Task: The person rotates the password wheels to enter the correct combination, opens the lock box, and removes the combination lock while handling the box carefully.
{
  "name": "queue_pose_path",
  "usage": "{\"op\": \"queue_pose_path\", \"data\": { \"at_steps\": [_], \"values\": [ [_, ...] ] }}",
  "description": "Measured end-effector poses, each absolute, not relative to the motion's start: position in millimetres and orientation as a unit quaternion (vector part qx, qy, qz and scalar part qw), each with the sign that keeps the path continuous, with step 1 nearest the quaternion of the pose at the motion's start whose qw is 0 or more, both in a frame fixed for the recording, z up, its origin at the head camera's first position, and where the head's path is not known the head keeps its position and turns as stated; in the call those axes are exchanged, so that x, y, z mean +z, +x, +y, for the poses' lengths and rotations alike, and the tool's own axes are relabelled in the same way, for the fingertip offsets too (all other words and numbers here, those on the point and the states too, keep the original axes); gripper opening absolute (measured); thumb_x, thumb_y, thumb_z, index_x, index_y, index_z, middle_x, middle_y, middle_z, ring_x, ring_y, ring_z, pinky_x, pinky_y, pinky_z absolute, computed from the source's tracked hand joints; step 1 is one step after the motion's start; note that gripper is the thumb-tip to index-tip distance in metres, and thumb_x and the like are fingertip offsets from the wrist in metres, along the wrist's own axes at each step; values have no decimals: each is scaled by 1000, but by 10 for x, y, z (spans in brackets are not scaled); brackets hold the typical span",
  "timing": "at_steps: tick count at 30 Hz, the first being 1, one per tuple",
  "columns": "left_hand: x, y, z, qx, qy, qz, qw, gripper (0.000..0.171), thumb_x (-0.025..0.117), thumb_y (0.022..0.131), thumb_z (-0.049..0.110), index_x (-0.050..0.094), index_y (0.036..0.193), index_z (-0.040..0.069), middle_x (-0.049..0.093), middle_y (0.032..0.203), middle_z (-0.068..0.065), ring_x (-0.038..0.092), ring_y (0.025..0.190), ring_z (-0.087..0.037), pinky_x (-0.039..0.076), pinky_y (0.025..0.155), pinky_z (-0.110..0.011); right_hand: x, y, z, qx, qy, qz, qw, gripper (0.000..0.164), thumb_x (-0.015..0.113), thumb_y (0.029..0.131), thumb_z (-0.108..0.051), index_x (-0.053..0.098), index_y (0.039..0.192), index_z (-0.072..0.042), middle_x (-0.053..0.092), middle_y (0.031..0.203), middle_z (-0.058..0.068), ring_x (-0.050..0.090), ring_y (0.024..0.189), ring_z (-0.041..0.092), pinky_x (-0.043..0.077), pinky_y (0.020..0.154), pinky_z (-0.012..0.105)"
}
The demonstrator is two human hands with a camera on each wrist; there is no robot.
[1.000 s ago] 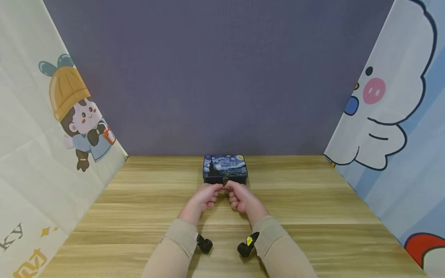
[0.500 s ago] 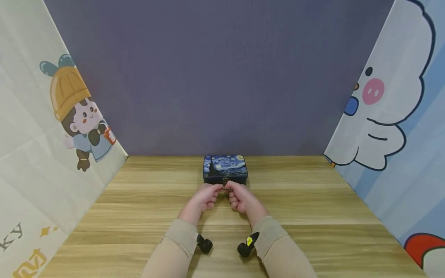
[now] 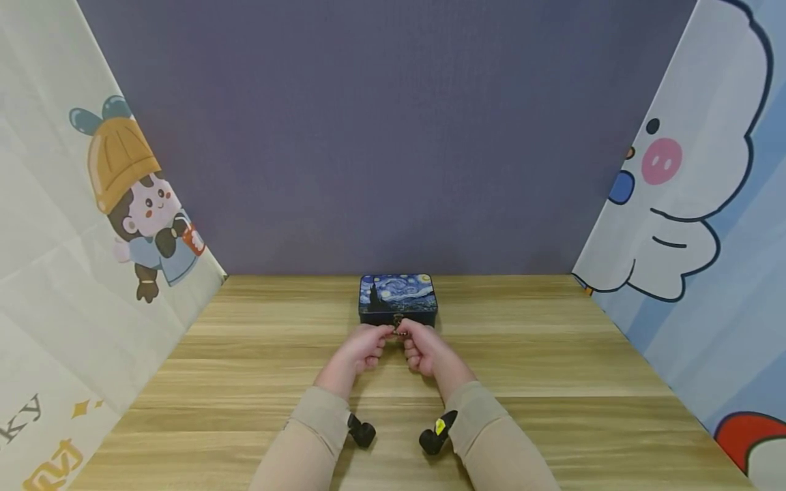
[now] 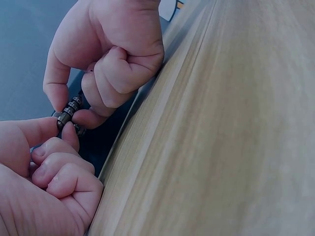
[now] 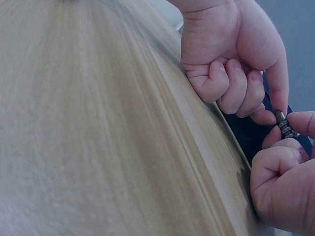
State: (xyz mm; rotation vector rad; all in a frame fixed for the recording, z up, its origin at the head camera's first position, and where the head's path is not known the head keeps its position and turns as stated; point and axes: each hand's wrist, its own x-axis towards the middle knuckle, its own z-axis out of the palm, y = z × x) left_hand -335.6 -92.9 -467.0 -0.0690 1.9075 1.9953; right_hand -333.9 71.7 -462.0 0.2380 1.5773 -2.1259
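Note:
A flat dark box with a starry-night painting on its lid stands closed at the back of the table. On its front is a small metal clasp, where a little combination padlock with ringed dials sits. My left hand pinches one end of the padlock between thumb and index finger. From the other side, my right hand pinches its opposite end the same way. The other fingers of both hands are curled into the palms. Fingertips hide much of the padlock, and the dial figures are too small to read.
The wood-grain table runs back to a dark grey-purple wall. Printed curtains with cartoon figures, a pale left curtain and a blue right curtain, border both sides. Black wrist cameras are strapped near both cuffs.

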Motion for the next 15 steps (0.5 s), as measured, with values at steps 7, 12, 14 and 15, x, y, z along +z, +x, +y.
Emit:
{"op": "queue_pose_path", "data": {
  "at_steps": [7, 12, 14, 15],
  "values": [
    [-4677, -3356, -931, 712, -25, 676, 189, 27, 61, 101, 27, 61, 94, 0, 32, 59, 7, 21, 45, -6, 21, 40, -22, -4618, -3343, 719, -775, 86, 578, 241, 18, 61, 81, -18, 48, 69, -14, 28, 54, -10, 23, 42, 3, 19, 37, 18],
    [-4682, -3367, -931, 711, -26, 677, 188, 28, 61, 101, 27, 61, 94, 1, 32, 59, 7, 21, 45, -6, 21, 40, -22, -4633, -3360, 717, -775, 86, 578, 241, 17, 61, 80, -18, 49, 68, -14, 28, 54, -10, 23, 41, 3, 19, 38, 18],
    [-4680, -3369, -930, 710, -27, 678, 187, 28, 61, 100, 27, 62, 94, 1, 32, 58, 7, 22, 45, -6, 22, 40, -22, -4637, -3365, 717, -776, 87, 577, 241, 17, 61, 80, -18, 50, 68, -14, 28, 54, -10, 23, 41, 3, 19, 38, 18],
    [-4678, -3369, -930, 709, -27, 679, 186, 28, 61, 100, 27, 62, 94, 1, 32, 58, 7, 22, 45, -6, 22, 40, -22, -4639, -3367, 717, -776, 87, 577, 240, 17, 61, 80, -18, 50, 68, -14, 29, 53, -10, 23, 41, 3, 18, 38, 18]
  ]
}}
